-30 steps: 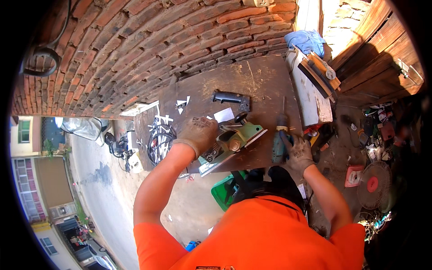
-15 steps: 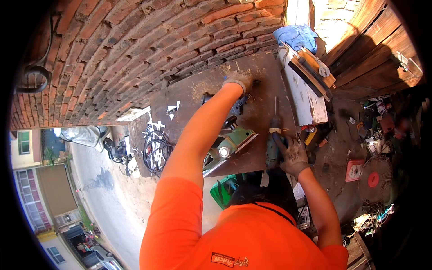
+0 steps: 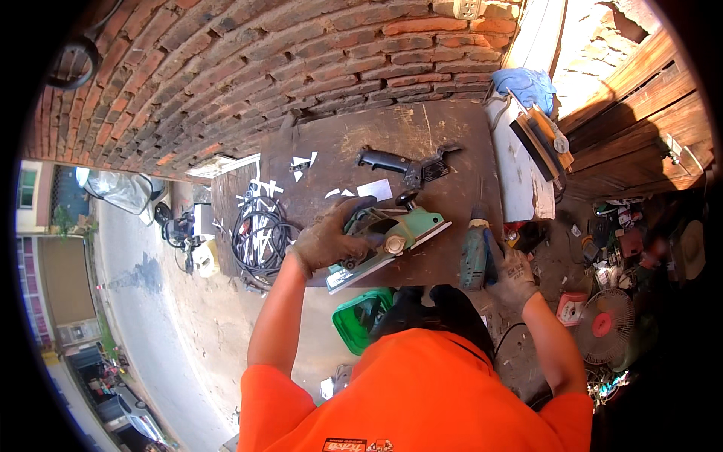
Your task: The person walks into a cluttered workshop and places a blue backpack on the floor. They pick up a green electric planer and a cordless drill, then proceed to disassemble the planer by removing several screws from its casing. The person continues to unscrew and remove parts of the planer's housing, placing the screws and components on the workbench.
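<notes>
A green hand plane with a dark front knob lies slantwise near the bench's front edge. My gloved left hand grips its rear part, which the fingers partly hide. Right of the plane, a teal power tool points away from me, its slim front end toward the wall. My gloved right hand is closed round its right side, fingers partly out of sight. Beyond the plane rests a black-handled tool with a dark metal head, untouched. A small white card lies between them.
The brown bench stands against a brick wall. Coiled black cable and white scraps lie at its left. A white board with a wooden-handled tool edges the right. Below are a green bin and a fan.
My left hand has come back from the far side of the bench to the hand plane, uncovering the black-handled tool and the card. My right hand stays at the teal power tool. The view has shifted slightly.
</notes>
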### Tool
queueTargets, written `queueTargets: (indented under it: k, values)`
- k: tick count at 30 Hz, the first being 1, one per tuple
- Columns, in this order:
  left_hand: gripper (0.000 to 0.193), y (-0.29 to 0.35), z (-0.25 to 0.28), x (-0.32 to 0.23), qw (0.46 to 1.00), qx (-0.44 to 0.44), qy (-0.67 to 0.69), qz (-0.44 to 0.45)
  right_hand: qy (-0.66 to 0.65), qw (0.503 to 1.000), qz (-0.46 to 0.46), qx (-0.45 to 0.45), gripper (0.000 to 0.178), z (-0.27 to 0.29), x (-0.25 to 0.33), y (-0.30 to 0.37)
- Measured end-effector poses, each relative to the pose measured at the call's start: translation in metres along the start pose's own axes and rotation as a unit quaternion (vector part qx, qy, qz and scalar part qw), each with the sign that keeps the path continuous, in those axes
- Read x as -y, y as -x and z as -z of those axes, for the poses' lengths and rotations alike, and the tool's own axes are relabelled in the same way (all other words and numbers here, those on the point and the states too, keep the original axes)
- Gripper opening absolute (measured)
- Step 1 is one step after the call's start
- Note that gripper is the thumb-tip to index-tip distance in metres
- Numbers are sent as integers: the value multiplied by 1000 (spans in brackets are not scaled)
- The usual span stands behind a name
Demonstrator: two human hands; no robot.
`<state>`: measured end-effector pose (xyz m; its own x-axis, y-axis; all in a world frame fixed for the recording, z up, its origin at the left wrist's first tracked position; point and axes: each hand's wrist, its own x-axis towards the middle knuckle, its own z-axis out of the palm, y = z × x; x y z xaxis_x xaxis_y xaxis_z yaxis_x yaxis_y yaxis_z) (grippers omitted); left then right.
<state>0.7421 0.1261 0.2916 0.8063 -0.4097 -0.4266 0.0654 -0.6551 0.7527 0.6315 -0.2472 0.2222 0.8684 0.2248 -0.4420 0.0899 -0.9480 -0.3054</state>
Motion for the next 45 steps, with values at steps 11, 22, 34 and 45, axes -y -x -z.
queueTargets:
  k: [11, 22, 34, 45]
  values:
    - [65, 15, -88, 6, 947, -242, -207, -45, -367, 930, 17, 14, 63, 138, 75, 55]
    - [49, 8, -92, 8, 947, -248, -201, -39, -395, 918, 46, 3, 54, 144, 103, 54]
    - [51, 8, -90, 11, 945, -242, -211, -54, -96, 982, 153, 49, 64, 185, 139, 17]
    - [49, 7, -95, 18, 947, -245, -197, -69, 64, 974, 154, 152, 78, 212, 176, -36]
